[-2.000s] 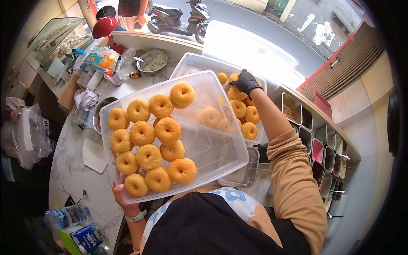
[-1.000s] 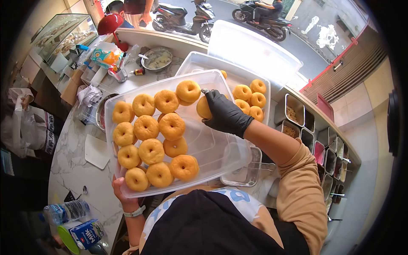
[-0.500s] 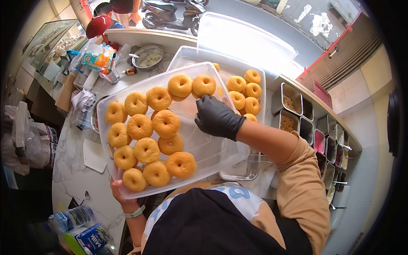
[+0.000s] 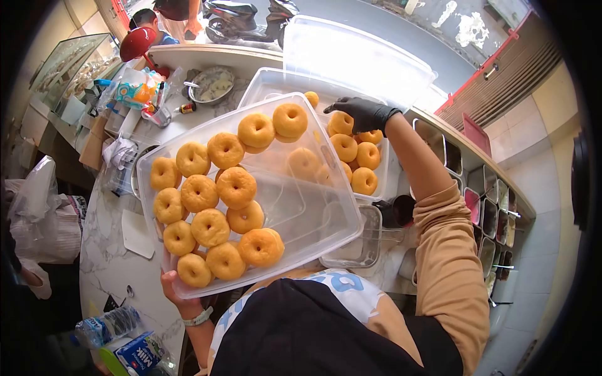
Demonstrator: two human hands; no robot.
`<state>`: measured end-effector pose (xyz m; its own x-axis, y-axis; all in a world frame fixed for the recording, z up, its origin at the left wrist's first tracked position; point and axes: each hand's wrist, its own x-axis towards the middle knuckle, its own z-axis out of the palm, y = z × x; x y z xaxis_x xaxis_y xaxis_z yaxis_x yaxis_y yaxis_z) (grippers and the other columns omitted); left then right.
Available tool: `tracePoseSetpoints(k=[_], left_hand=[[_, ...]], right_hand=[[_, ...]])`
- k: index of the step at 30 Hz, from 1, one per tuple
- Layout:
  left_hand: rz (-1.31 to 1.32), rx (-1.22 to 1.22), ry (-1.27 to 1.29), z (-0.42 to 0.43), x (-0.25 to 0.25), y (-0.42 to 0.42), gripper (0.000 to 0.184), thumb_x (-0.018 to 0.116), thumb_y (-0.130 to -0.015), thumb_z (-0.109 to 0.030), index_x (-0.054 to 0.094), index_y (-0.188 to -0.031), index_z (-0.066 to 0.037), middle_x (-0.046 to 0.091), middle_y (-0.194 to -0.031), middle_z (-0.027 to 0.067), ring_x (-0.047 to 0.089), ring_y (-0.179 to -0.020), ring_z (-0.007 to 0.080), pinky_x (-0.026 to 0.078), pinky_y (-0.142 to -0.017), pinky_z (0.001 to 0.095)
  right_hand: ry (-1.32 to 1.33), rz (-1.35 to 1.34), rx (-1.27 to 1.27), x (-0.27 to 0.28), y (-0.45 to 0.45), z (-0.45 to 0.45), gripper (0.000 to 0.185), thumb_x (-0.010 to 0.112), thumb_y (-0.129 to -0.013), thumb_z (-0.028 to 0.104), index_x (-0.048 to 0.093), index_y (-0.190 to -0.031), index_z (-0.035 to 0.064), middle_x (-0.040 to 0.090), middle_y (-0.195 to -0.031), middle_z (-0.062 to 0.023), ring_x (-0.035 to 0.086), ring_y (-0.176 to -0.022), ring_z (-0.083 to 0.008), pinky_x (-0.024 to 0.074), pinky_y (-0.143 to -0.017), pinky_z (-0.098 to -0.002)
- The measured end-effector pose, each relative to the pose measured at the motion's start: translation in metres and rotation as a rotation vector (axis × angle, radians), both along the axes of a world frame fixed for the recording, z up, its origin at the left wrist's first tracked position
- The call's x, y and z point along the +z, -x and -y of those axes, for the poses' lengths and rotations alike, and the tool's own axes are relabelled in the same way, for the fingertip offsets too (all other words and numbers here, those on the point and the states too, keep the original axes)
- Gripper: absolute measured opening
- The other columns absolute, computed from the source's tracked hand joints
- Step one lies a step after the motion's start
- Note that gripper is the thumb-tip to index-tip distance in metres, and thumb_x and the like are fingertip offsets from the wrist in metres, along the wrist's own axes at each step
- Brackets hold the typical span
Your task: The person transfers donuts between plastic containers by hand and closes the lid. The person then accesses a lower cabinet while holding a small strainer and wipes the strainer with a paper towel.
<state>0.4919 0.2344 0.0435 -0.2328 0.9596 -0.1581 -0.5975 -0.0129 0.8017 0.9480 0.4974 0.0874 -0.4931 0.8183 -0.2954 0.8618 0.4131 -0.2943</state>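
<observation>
My left hand (image 4: 182, 294), bare with a watch on the wrist, grips the lower left corner of a clear plastic container (image 4: 313, 241). Ring doughnuts (image 4: 209, 227) lie in it in rows, some stacked on others, mostly on its left side and along the far edge. In a black glove, my right hand (image 4: 364, 116) is over a second clear container (image 4: 266, 78) behind the first. Its fingers are stretched out to the left, right above a doughnut (image 4: 341, 123) in a pile there. The underside of that hand is hidden.
A metal bowl (image 4: 212, 84) with pale cream stands at the back left. Metal topping trays (image 4: 488, 178) line the right side. A water bottle (image 4: 108, 326) and a milk carton (image 4: 141, 353) lie at lower left. People and motorbikes (image 4: 241, 22) are beyond the counter.
My right hand has left the doughnut at the near container's far corner and moved up and right over the second container. The near container has shifted slightly left.
</observation>
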Motion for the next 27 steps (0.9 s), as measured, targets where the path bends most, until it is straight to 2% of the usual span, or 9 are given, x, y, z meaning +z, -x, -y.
tracePoseSetpoints(k=[3,7,9,12,15,18,20,22,27], left_hand=[[0.002,-0.030,0.007,0.000,0.004,-0.001,0.082,0.052,-0.068,-0.030,0.028,-0.139,0.002,0.042,-0.133,0.0201,0.046,-0.120,0.0310,0.042,-0.097,0.0383],[0.021,-0.043,-0.003,-0.002,0.009,-0.006,0.082,0.052,-0.068,-0.031,0.027,-0.139,0.002,0.042,-0.132,0.0198,0.047,-0.119,0.0311,0.042,-0.097,0.0381],[0.010,-0.036,-0.017,-0.003,0.010,-0.006,0.082,0.052,-0.068,-0.031,0.028,-0.139,0.002,0.043,-0.131,0.0196,0.048,-0.118,0.0310,0.042,-0.096,0.0382],[-0.004,-0.014,-0.007,-0.003,0.015,-0.010,0.082,0.052,-0.067,-0.031,0.029,-0.138,0.002,0.045,-0.129,0.0199,0.049,-0.116,0.0310,0.043,-0.095,0.0384],[0.016,-0.019,-0.001,-0.002,0.012,-0.007,0.081,0.052,-0.067,-0.031,0.030,-0.137,0.003,0.046,-0.128,0.0203,0.051,-0.114,0.0308,0.044,-0.093,0.0384],[0.013,-0.011,0.028,0.001,0.007,-0.003,0.081,0.053,-0.067,-0.031,0.030,-0.137,0.004,0.046,-0.127,0.0207,0.051,-0.113,0.0309,0.045,-0.093,0.0385],[0.023,-0.013,0.014,0.002,0.006,-0.005,0.081,0.052,-0.067,-0.030,0.030,-0.137,0.004,0.046,-0.128,0.0208,0.051,-0.113,0.0311,0.045,-0.093,0.0387],[0.025,-0.017,0.007,0.003,0.005,-0.003,0.080,0.052,-0.067,-0.030,0.030,-0.136,0.004,0.045,-0.128,0.0209,0.051,-0.113,0.0314,0.045,-0.094,0.0388],[0.018,-0.012,-0.019,0.001,0.005,-0.005,0.080,0.051,-0.068,-0.029,0.029,-0.137,0.005,0.044,-0.130,0.0212,0.050,-0.115,0.0319,0.044,-0.095,0.0385]], right_hand=[[-0.052,-0.169,0.177,-0.042,-0.016,-0.010,0.072,0.069,-0.060,-0.005,0.049,-0.126,0.0174,0.051,-0.122,-0.0127,0.050,-0.109,-0.0318,0.0414,-0.098,-0.0373],[-0.023,-0.206,0.049,-0.057,-0.020,-0.018,0.063,0.071,-0.062,0.001,0.051,-0.120,0.0150,0.053,-0.117,-0.0133,0.050,-0.108,-0.0320,0.0416,-0.095,-0.0380],[-0.079,-0.185,-0.021,-0.028,-0.014,-0.008,0.060,0.072,-0.063,0.003,0.051,-0.118,0.0136,0.054,-0.115,-0.0138,0.050,-0.108,-0.0319,0.0416,-0.094,-0.0378],[-0.292,-0.503,-0.076,0.024,0.005,0.006,0.063,0.075,-0.062,0.006,0.048,-0.119,0.0131,0.057,-0.109,-0.0132,0.055,-0.102,-0.0298,0.0449,-0.090,-0.0357],[-0.270,-0.637,-0.014,0.075,0.054,0.048,0.065,0.077,-0.063,0.009,0.046,-0.120,0.0113,0.058,-0.106,-0.0147,0.057,-0.098,-0.0303,0.0459,-0.088,-0.0367],[-0.131,-0.464,0.144,0.064,0.106,0.083,0.060,0.076,-0.062,0.013,0.044,-0.113,0.0028,0.057,-0.097,-0.0207,0.057,-0.094,-0.0375,0.0470,-0.082,-0.0387],[-0.038,-0.349,0.016,0.043,0.136,0.096,0.052,0.074,-0.062,0.014,0.044,-0.101,-0.0035,0.056,-0.095,-0.0254,0.058,-0.091,-0.0394,0.0476,-0.079,-0.0410],[-0.149,-0.258,-0.123,0.012,0.154,0.096,0.053,0.074,-0.064,0.015,0.044,-0.101,-0.0074,0.055,-0.094,-0.0274,0.058,-0.089,-0.0405,0.0481,-0.077,-0.0413],[-0.148,-0.386,-0.123,0.023,0.154,0.100,0.069,0.079,-0.064,0.030,0.044,-0.109,-0.0088,0.056,-0.099,-0.0286,0.056,-0.093,-0.0406,0.0461,-0.083,-0.0391]])
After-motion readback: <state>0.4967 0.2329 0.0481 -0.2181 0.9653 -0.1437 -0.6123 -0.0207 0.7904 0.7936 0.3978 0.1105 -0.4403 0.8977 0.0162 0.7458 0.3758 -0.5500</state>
